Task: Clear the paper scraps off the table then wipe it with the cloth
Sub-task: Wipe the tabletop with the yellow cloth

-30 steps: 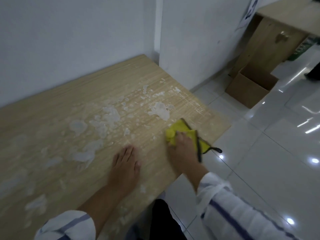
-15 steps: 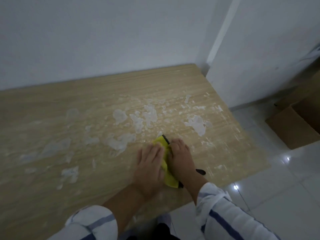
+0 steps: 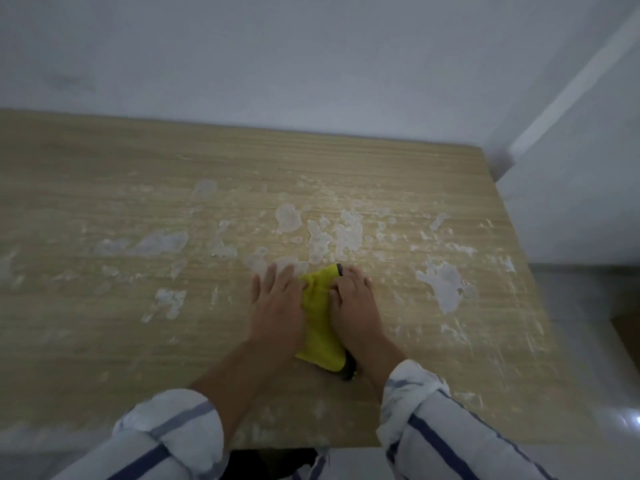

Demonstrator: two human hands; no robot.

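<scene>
we look down from head height at a pale wood-grain worktop point(image 3: 104, 174) set against a grey wall point(image 3: 311, 57). a yellow cloth point(image 3: 320, 327) with a dark edge lies near the front edge, caught between two hands. the left hand point(image 3: 277, 306) lies flat on the cloth's left side, its fingers point(image 3: 277, 277) straight and spread, which we judge is to pin it down. the right hand point(image 3: 356, 306) sits on the right side, its fingers point(image 3: 353, 278) curled and bunching the fabric, likely to gather a firm wad for rubbing. white papery patches point(image 3: 445, 285) dot the wood beyond and beside the hands, so wiping looks barely begun. striped sleeves point(image 3: 173, 431) are pushed back from the wrists, probably to stay clean.
</scene>
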